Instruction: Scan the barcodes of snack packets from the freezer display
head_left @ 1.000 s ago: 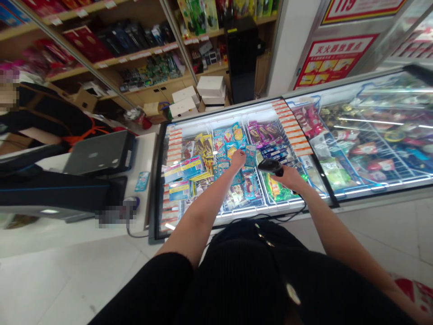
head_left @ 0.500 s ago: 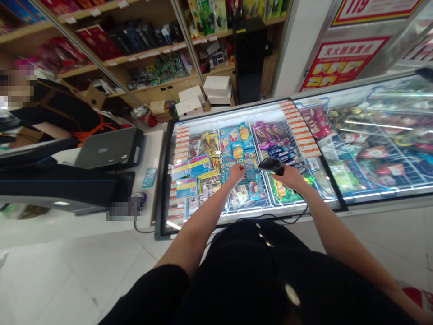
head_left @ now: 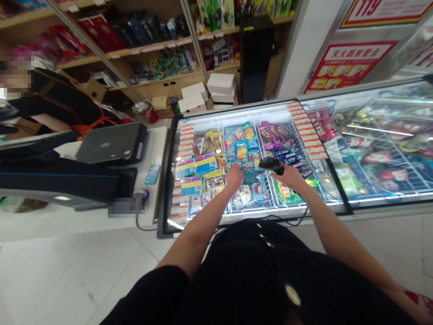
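Observation:
My right hand (head_left: 290,177) is closed around a black barcode scanner (head_left: 270,164), held over the front of an open chest freezer (head_left: 162,189). The scanner's cable (head_left: 291,221) trails over the freezer's front edge. My left hand (head_left: 234,176) reaches down into the middle wire basket among blue ice-cream packets (head_left: 249,171). Its fingers curl downward onto the packets; what they grip is hidden. Yellow packets (head_left: 211,144) and purple packets (head_left: 274,134) lie in neighbouring baskets.
A second glass-topped freezer (head_left: 379,144) adjoins on the right. A counter (head_left: 154,153) on the left carries a closed laptop (head_left: 108,146) and a phone (head_left: 151,174). Another person (head_left: 57,106) is behind it. Shelves (head_left: 152,45) and white boxes (head_left: 221,85) stand beyond.
My left hand had held a blue packet up near the scanner; it has dropped back toward me into the basket. The scanner hand has stayed nearly still.

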`<state>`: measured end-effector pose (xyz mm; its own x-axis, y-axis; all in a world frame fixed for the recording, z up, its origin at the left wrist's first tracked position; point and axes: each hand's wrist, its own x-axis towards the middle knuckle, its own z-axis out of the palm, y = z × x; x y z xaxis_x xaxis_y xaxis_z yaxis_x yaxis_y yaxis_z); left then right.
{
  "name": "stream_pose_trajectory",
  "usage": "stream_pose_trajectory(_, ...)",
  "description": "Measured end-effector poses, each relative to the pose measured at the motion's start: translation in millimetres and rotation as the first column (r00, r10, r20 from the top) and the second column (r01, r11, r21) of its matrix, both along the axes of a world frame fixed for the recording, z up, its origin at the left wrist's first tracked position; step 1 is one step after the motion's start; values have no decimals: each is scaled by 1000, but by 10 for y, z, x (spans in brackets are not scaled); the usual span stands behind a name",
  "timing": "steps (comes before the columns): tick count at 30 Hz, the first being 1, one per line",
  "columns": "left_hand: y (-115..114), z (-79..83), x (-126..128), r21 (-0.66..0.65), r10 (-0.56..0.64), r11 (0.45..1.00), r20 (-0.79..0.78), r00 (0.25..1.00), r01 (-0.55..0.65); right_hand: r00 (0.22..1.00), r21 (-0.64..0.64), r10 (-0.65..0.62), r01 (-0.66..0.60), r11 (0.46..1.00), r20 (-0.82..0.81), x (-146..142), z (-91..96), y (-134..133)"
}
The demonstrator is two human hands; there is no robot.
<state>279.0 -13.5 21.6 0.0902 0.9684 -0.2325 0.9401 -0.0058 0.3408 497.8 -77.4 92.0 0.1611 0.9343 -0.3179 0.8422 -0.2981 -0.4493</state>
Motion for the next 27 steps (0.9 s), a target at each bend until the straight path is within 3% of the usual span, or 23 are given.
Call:
stream_pose_trajectory(3,-137,-41,61,212,-268,937,-77,960,278,1000,-3,-23,23,1000,2,-27,27,-6)
stream_pose_trajectory(6,-258,-148,92,244,-448,847,-148,882,471,999,-22,-49,49,999,-7,-37,49,-21)
stream_pose_trajectory(13,-226,-346,-132,184,-467,846,-198,862,501,998,-10,-63,63,998,3,14,-9,-86)
stream_pose_trajectory(21,-149,-288,-266,184,-479,843,-173,861,506,995,-32,-93,93,995,20,-113,33,-159)
stream_pose_trajectory(27,-162,-179,-152,199,-362,907,-83,929,371,990,-13,-144,144,989,2,-192,45,-299)
